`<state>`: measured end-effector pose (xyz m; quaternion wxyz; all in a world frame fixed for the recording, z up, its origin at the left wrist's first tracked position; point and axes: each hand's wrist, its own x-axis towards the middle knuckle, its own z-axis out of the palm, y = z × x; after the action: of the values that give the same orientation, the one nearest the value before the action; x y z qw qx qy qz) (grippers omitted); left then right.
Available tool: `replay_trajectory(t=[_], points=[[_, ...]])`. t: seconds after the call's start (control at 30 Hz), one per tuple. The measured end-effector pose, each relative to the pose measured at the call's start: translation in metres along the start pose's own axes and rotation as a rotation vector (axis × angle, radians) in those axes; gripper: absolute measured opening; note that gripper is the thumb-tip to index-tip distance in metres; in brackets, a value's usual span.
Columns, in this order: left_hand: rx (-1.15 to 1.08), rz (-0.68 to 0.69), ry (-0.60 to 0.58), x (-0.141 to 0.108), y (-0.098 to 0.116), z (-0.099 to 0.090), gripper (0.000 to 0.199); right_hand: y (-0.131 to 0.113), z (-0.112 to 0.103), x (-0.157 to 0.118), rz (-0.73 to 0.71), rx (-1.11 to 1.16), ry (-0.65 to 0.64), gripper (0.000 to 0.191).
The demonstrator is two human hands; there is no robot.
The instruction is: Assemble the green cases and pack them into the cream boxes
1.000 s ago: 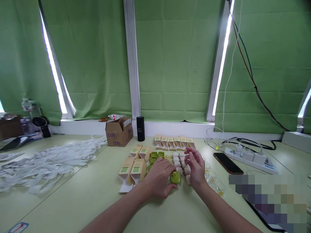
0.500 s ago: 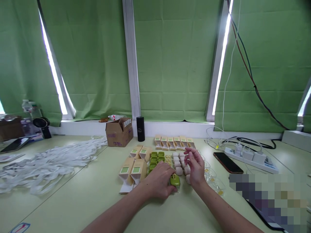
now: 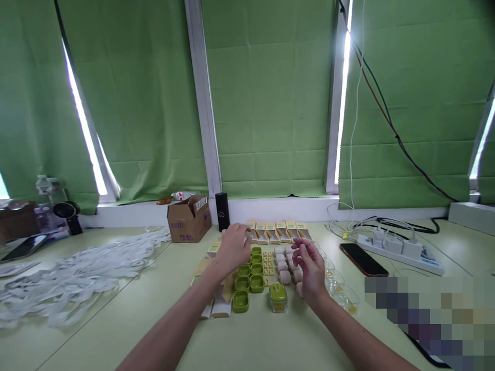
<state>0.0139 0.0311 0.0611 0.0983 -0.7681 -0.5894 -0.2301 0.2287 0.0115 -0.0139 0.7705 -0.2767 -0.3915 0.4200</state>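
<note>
My left hand (image 3: 235, 246) reaches over the left-hand paper boxes toward the back row of small paper boxes (image 3: 271, 234). Its fingers bend down, apart, and nothing shows in them. A small clear container with a green lid (image 3: 278, 296) stands by itself at the front. Left of it are two columns of green square cups (image 3: 242, 283) and small yellow pieces (image 3: 268, 264). My right hand (image 3: 311, 268), fingers loosely curled and apart, hovers by the whitish rounded blocks (image 3: 285, 277) and hides some. Clear containers (image 3: 344, 294) lie beyond it on the right.
White strips (image 3: 77, 268) are heaped on the left. A cardboard box (image 3: 189, 220) and a black cylinder (image 3: 221, 211) stand at the back. A phone (image 3: 362, 258) lies to the right, near a power strip (image 3: 402, 252) with cables.
My left hand has let go of the green-lidded container and moved up and left to the back row of boxes. The container stays on the table. My right hand has hardly moved.
</note>
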Motion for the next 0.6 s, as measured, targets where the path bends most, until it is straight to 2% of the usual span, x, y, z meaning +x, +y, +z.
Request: replay_trajectory(t=[0.1,0.27,0.4,0.6], points=[[0.070,-0.041,-0.112,0.034,-0.022,0.012,0.033,0.002,-0.001,0.000,0.000,-0.007,-0.014,0.037],[0.126,-0.147,-0.311,0.081,-0.049,0.048,0.037,0.000,0.000,0.000,-0.002,-0.004,-0.006,0.037],[0.133,-0.175,-0.391,0.101,-0.051,0.075,0.037,-0.001,0.001,-0.001,-0.004,-0.019,-0.007,0.038],[0.140,-0.209,-0.470,0.116,-0.043,0.105,0.038,0.005,-0.001,0.001,0.012,-0.022,-0.010,0.036]])
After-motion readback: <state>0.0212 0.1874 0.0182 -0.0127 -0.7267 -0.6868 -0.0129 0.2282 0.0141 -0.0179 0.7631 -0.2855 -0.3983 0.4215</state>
